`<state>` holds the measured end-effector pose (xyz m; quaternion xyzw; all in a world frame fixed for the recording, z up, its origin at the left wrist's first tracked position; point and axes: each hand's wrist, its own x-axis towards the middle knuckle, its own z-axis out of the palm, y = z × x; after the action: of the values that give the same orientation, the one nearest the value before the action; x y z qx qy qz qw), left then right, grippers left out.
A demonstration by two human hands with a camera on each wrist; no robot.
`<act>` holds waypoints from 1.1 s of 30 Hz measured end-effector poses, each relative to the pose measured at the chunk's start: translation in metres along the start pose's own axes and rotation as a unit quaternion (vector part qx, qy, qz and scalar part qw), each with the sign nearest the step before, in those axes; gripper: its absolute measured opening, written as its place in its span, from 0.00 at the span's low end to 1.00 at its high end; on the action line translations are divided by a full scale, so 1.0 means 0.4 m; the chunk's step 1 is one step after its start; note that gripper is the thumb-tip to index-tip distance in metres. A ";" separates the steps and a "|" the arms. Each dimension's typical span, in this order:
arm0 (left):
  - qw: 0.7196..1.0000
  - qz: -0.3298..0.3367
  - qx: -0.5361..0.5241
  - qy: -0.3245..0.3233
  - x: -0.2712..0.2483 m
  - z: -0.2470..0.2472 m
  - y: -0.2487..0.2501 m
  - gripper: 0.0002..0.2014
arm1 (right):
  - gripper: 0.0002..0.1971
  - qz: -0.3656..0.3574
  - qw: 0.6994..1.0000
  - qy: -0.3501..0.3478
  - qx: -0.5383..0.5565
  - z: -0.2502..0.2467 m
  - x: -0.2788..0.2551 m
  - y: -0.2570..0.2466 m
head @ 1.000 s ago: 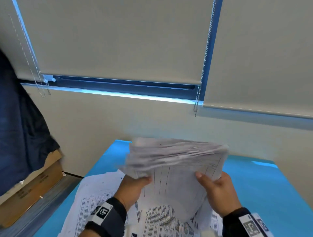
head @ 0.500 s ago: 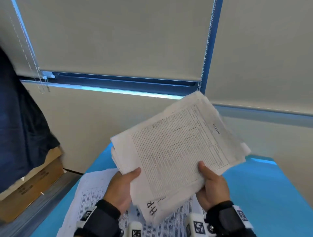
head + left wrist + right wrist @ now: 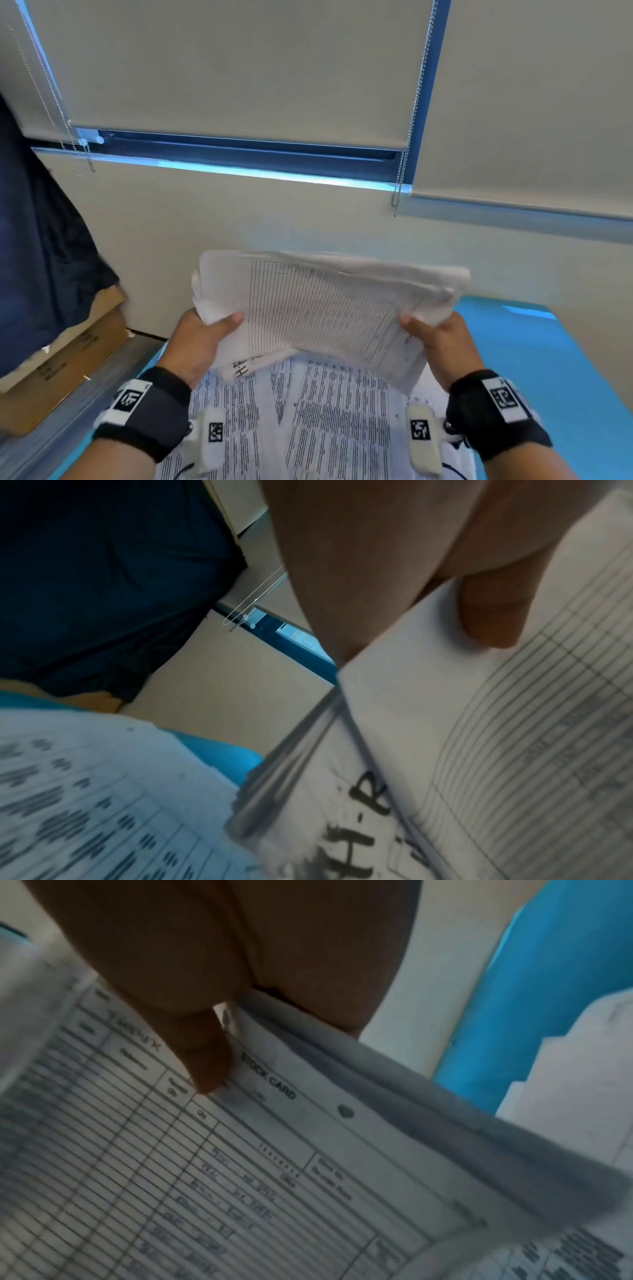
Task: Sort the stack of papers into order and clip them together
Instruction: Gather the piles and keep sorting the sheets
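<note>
A thick stack of white papers [image 3: 318, 305] hangs in the air above the blue table [image 3: 555, 370], its top sheet a lined form. My left hand [image 3: 202, 337] grips its left edge, thumb on top. My right hand [image 3: 442, 339] grips the right edge the same way. In the left wrist view the thumb [image 3: 493, 612] presses on the stack [image 3: 445, 737], and a lower sheet shows handwritten black letters. In the right wrist view the thumb [image 3: 202, 1053] lies on the top sheet [image 3: 240, 1164], headed "STOCK CARD". No clip is in view.
More printed sheets [image 3: 308, 421] lie spread on the table under my hands. A cardboard box [image 3: 65, 363] and a dark blue garment [image 3: 37, 246] are at the left. A wall with window blinds [image 3: 239, 68] stands just behind the table.
The stack has swung from tilted up on its corner down to a nearly flat, level hold, lower and blurred with motion. Both hands keep their grip on its edges.
</note>
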<state>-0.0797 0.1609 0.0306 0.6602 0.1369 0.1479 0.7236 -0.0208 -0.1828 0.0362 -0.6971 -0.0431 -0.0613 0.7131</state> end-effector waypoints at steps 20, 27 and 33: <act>0.994 0.063 -0.077 0.043 -0.055 0.034 -0.034 0.17 | 0.18 -0.053 0.998 0.027 0.022 -0.013 -0.040 0.057; 0.987 0.087 -0.046 0.126 -0.034 0.079 -0.009 0.13 | 0.42 -0.206 0.968 0.074 -0.122 -0.005 -0.030 0.049; 0.989 0.067 -0.045 0.122 -0.024 0.066 -0.015 0.08 | 0.26 -0.264 0.923 0.051 -0.276 -0.017 -0.026 0.055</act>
<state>-0.0781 0.1324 0.0270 0.6118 0.1730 0.2816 0.7187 -0.0279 -0.1887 0.0126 -0.8254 -0.1709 -0.2925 0.4515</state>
